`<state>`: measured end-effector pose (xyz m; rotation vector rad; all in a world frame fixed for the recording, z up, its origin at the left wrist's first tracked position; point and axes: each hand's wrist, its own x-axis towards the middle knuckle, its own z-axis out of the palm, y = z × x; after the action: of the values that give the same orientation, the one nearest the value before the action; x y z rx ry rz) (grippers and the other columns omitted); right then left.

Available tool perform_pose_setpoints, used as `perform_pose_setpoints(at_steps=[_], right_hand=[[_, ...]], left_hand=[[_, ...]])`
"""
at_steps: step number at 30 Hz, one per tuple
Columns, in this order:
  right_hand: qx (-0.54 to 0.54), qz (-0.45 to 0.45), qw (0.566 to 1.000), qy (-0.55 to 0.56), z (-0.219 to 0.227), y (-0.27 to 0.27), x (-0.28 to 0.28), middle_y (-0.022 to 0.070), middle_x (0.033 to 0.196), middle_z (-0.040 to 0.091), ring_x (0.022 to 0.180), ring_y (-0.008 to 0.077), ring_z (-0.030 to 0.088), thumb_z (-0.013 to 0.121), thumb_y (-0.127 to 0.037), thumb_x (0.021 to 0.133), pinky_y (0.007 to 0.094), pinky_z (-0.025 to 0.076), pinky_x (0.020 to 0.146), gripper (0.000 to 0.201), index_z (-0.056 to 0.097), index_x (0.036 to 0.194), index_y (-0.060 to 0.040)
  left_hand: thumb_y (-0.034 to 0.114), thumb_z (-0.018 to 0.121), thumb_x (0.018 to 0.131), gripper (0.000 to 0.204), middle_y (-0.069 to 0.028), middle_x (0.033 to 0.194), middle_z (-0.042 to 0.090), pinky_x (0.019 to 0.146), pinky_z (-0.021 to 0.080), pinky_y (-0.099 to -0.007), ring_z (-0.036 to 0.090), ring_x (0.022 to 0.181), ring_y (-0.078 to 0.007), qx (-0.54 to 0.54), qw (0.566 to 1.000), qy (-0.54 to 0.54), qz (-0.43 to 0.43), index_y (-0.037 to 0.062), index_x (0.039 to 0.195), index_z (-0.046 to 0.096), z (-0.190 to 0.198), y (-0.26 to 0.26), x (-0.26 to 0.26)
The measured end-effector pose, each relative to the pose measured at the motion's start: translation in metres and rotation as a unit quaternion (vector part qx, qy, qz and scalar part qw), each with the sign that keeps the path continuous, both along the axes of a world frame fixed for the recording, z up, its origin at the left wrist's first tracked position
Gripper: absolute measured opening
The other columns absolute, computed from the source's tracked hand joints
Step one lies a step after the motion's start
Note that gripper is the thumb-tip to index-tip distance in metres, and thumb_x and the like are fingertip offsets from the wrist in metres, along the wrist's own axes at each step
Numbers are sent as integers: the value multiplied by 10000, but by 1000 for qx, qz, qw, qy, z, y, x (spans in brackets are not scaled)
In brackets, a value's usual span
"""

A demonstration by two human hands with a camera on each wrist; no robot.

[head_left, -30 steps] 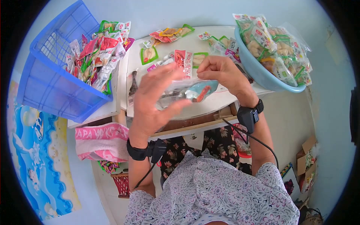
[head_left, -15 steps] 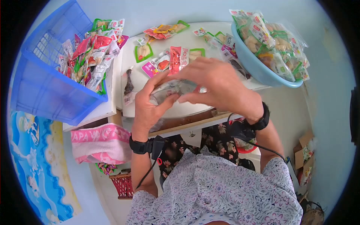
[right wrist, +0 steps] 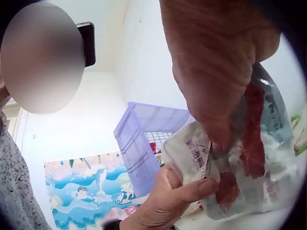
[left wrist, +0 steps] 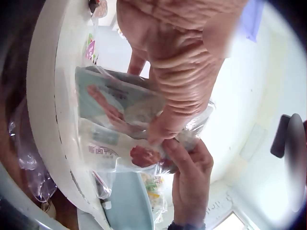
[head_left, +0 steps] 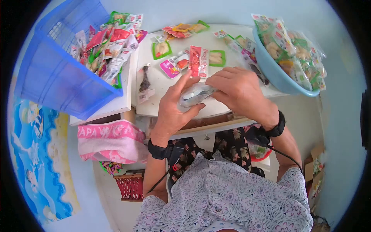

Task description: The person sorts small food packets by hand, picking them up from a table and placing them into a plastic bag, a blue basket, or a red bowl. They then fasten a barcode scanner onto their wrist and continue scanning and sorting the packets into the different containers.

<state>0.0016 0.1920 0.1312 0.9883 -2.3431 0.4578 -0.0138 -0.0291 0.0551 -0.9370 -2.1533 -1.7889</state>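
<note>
The pouch (left wrist: pixel 120 103) is teal — printed red; the basket (head_left: pixel 50 85) blue; the shirt (head_left: pixel 232 189) flowered purple.

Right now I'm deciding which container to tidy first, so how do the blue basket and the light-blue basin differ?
The blue basket is boxy with straight sides, while the light-blue basin is rounded. The basket has latticework in its wall; the basin's visible wall is smooth. In the head view, the basket is on the left, the basin on the right. Both hold packets.
</note>
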Motion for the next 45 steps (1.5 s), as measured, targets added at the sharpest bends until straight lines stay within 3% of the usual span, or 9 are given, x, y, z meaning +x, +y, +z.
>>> perform_pose_setpoints(at_steps=[7, 10, 16, 22, 24, 28, 35, 37, 45], right_hand=[[-131, -100, 984, -64, 19, 78, 75, 96, 942, 744, 836, 231, 740, 768, -105, 856, 349, 585, 747, 317, 699, 1148, -3], [-253, -214, 932, -146, 14, 130, 130, 90, 1011, 771, 840, 147, 739, 770, 55, 848, 277, 591, 768, 437, 674, 1273, 22], [-415, -364, 801, -232, -19, 218, 214, 78, 1014, 761, 845, 151, 746, 736, -90, 944, 290, 611, 787, 359, 658, 1268, 43], [-481, -485, 672, -287, -137, 317, 260, 76, 986, 764, 824, 156, 744, 707, -106, 964, 281, 597, 753, 324, 667, 1251, 38], [-517, -493, 632, -299, -190, 333, 263, 84, 991, 757, 820, 184, 753, 716, -122, 965, 286, 593, 732, 297, 682, 1210, 43], [-407, -635, 591, -286, -288, 340, 288, 130, 890, 765, 790, 170, 718, 770, -217, 893, 362, 570, 726, 304, 741, 1070, 28], [-362, -725, 504, -299, -434, 302, 285, 235, 871, 731, 829, 404, 713, 764, -309, 828, 468, 537, 756, 395, 735, 1074, -1], [-344, -743, 475, -324, -458, 305, 285, 263, 943, 727, 919, 462, 690, 756, -335, 825, 527, 524, 808, 432, 724, 1112, -15], [-357, -738, 460, -341, -466, 323, 261, 245, 989, 719, 960, 439, 683, 706, -260, 863, 534, 527, 826, 280, 675, 1003, -20]], left_hand=[[91, 844, 776, 747, -183, 1482, 554, 1135, 420, -410, 524, 1368, -292, -50, 993, 95, 45, -36, 1432, 512, -14, 14, 8], [10, 719, 895, 692, -194, 1372, 630, 1068, 486, -397, 613, 1253, -261, 16, 998, 52, 42, -14, 1525, 433, -15, 39, 15], [39, 613, 1013, 539, -226, 1308, 659, 1001, 515, -367, 639, 1209, -255, -44, 996, 1, 75, -35, 1513, 428, -29, 42, 14], [82, 607, 1035, 485, -206, 1294, 670, 961, 525, -332, 659, 1170, -234, -79, 989, -32, 117, -34, 1486, 468, -49, 34, -1], [101, 613, 1041, 461, -111, 1110, 674, 835, 496, -261, 632, 981, -153, -88, 985, -29, 143, -27, 1468, 497, -57, 33, -2], [107, 609, 1047, 386, -15, 896, 561, 725, 439, -241, 508, 804, -101, -111, 977, -48, 177, -27, 1406, 559, -72, 11, -1], [129, 626, 1036, 286, 43, 803, 438, 641, 351, -218, 405, 730, -59, -190, 935, -61, 293, -8, 1284, 665, -46, 21, 16], [156, 629, 1036, 295, 31, 823, 455, 656, 369, -230, 425, 752, -74, -237, 915, -59, 321, -5, 1281, 668, -45, 26, 19], [219, 627, 1034, 342, -91, 1073, 600, 842, 462, -314, 547, 939, -180, -283, 902, 1, 326, -26, 1271, 651, -42, 25, 26]])
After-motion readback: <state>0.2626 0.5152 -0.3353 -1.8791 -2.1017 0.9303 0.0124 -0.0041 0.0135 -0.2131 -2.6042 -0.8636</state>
